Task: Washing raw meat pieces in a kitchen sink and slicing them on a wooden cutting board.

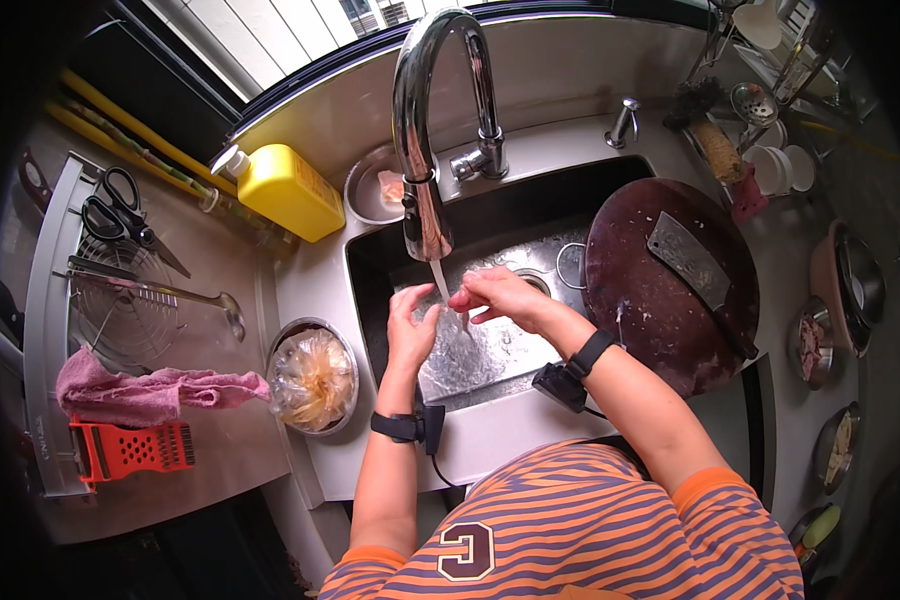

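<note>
Both my hands are over the metal sink [487,367], beside a stream of water [439,280] running from the chrome faucet [429,225]. My left hand [411,327] is left of the stream, thumb and fingers apart, with nothing held. My right hand [504,297] is at the stream's right, its fingers loosely bent with gaps between them; I see nothing in it. Water splashes on the sink floor below. A round dark chopping board [622,262] overlaps the sink's right edge, and a cleaver [688,259] lies on it.
Left of the sink is a metal bowl [354,405] holding a plastic bag [311,375]. Behind it stand a yellow pump bottle [291,193] and a bowl [360,196]. Scissors [124,217], a ladle [229,307], a pink cloth [135,394] and a red grater [139,450] hang at left. Food bowls [821,367] line the right.
</note>
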A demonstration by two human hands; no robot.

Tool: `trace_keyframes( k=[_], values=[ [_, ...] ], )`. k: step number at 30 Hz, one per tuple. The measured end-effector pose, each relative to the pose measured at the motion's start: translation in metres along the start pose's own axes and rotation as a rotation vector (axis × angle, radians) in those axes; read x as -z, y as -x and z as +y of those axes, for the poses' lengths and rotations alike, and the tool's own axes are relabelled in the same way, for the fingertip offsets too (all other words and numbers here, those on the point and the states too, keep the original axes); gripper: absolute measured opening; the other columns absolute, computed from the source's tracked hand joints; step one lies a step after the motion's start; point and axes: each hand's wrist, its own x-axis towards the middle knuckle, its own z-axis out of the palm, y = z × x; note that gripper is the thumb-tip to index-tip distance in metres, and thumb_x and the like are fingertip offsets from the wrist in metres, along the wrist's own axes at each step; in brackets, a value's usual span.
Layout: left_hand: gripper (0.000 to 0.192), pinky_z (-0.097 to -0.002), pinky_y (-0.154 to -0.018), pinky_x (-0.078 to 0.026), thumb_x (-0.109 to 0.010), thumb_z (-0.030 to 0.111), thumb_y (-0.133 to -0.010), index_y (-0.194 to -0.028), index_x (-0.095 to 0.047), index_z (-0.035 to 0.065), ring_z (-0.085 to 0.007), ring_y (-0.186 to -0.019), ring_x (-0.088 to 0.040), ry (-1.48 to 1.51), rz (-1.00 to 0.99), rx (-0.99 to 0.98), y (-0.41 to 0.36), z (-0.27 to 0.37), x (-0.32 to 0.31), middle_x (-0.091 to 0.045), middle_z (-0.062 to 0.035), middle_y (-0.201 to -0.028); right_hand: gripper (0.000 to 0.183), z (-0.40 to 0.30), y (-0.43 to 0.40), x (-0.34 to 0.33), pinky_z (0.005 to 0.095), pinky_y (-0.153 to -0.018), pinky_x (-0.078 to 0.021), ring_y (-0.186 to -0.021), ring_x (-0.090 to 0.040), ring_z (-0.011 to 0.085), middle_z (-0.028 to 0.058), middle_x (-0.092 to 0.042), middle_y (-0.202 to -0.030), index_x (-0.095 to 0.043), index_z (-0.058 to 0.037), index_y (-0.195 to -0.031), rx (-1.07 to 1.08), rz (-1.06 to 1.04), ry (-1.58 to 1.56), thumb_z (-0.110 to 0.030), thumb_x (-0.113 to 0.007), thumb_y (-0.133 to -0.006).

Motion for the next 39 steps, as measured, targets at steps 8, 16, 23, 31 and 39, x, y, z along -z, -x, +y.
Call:
trace_keyframes(
  k=[8,16,23,31,39],
  values=[
    [0.017,-0.0233,-0.065,-0.045,-0.058,-0.001,-0.072,-0.088,-0.057,-0.0005,-0.0120,-0.075,-0.055,0.216,0.251,-0.112,0.002,0.063,-0.011,-0.056,-0.0055,-0.084,0.026,0.003,-0.011,0.002,0.0311,-0.065,-0.0496,-0.074,-0.056,0.0119,0.0009,-0.056,-0.073,-0.057,-0.0058,-0.077,-0.063,0.026,-0.078,-0.025,-0.043,-0.086],
    [0.007,-0.0206,-0.060,-0.045,-0.060,0.000,-0.072,-0.078,-0.059,-0.0022,-0.0091,-0.062,-0.055,0.339,0.076,-0.036,-0.002,0.054,-0.004,-0.058,-0.0036,-0.070,0.034,0.004,-0.006,-0.005,0.0299,-0.061,-0.0495,-0.071,-0.058,0.0146,0.0037,-0.060,-0.077,-0.058,-0.0046,-0.089,-0.135,-0.073,-0.041,-0.032,-0.039,-0.088],
    [0.014,-0.0280,-0.065,-0.049,-0.054,0.013,-0.082,-0.086,-0.055,-0.0009,-0.0194,-0.070,-0.061,1.162,-0.148,0.462,-0.003,0.045,0.008,-0.061,-0.0110,-0.078,0.025,0.001,-0.003,0.003,0.0240,-0.059,-0.0475,-0.071,-0.060,0.0105,0.0044,-0.061,-0.077,-0.057,-0.0049,-0.081,-0.007,-0.095,0.139,-0.027,-0.045,-0.087],
    [0.013,-0.0262,-0.066,-0.047,-0.055,0.011,-0.081,-0.091,-0.053,0.0026,-0.0149,-0.078,-0.058,1.127,-0.200,0.490,0.000,0.040,0.003,-0.058,-0.0054,-0.084,0.023,0.000,-0.001,-0.002,0.0232,-0.057,-0.0474,-0.066,-0.055,0.0095,0.0027,-0.057,-0.072,-0.055,-0.0043,-0.078,0.092,-0.071,0.068,-0.025,-0.048,-0.086],
    [0.024,-0.0253,-0.064,-0.046,-0.054,0.005,-0.077,-0.100,-0.055,0.0063,-0.0104,-0.082,-0.056,0.629,-0.257,0.665,-0.007,0.013,-0.013,-0.058,0.0001,-0.089,0.033,0.001,-0.006,-0.004,0.0236,-0.077,-0.0436,-0.085,-0.054,0.0083,0.0028,-0.058,-0.099,-0.050,-0.0033,-0.111,-0.062,-0.027,-0.040,-0.025,-0.048,-0.086]
  ],
)
